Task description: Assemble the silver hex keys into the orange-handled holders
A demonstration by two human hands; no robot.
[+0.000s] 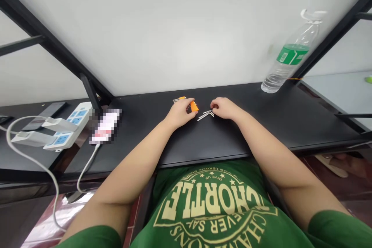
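Observation:
My left hand (180, 113) grips an orange hex key holder (194, 106) between thumb and fingers. Silver hex keys (175, 100) stick out past the far side of that hand, beside another orange part of the holder. To the right, several loose L-shaped hex keys (205, 114) lie in a small bunch on the black tabletop. My right hand (223, 107) is closed in a pinch at the bunch's upper right end, on what appears to be one hex key; its fingertips partly hide the contact.
A clear water bottle (286, 62) with a green label stands at the back right by the wall. At left are a charging phone (106, 127), a white power strip (71, 126) with plugged-in chargers, and a dark phone (43, 116). Black metal frame posts (55, 48) flank the desk (139, 139).

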